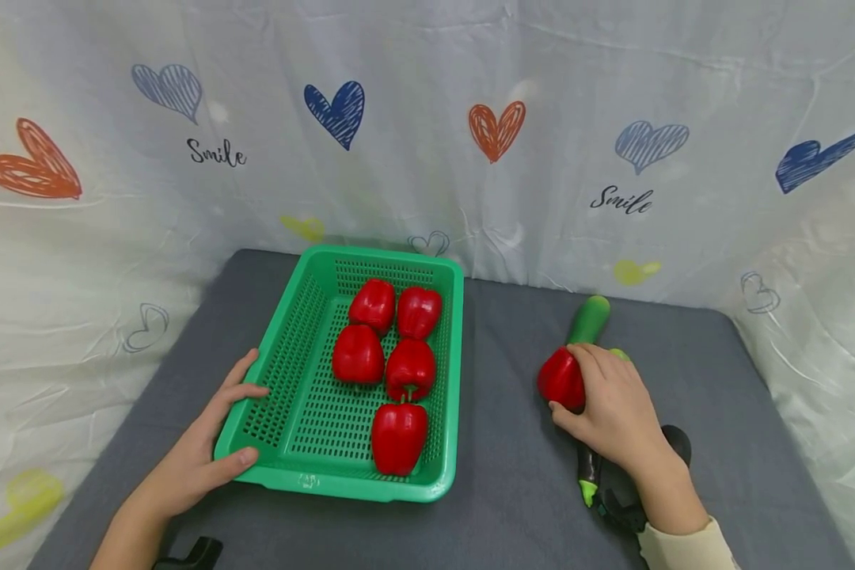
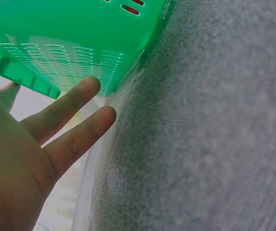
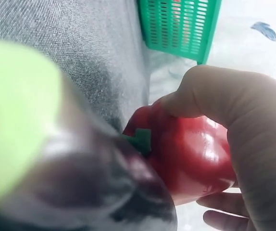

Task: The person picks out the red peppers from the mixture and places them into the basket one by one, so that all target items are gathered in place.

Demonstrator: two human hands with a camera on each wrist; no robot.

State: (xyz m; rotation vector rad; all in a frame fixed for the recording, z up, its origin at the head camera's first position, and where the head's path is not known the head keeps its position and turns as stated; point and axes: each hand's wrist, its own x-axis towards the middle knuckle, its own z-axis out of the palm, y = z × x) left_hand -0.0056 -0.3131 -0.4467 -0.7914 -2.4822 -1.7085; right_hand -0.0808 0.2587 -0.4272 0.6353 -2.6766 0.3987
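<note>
My right hand (image 1: pixel 606 400) holds a red bell pepper (image 1: pixel 561 380), thumb on one side and fingers over the other; its green stem shows in the right wrist view. Beneath and beside it lie a green cucumber-like vegetable (image 1: pixel 590 318) and a dark eggplant (image 1: pixel 588 463) with a light green end, both partly covered. My left hand (image 1: pixel 203 443) rests at the near left corner of a green plastic basket (image 1: pixel 458 356), fingers spread, thumb and two fingertips over the rim. In the left wrist view, two straight fingers (image 2: pixel 80 144) extend outside the wall. Several red bell peppers (image 1: pixel 399 438) lie in the basket.
A grey cloth (image 1: pixel 502 475) covers the table. Behind my right wrist sits a rounded dark thing (image 1: pixel 677 442), mostly hidden. A bit of yellow-green (image 1: pixel 620 354) peeks out by the right hand's knuckles. A white curtain (image 1: pixel 413 174) printed with hearts hangs behind the table.
</note>
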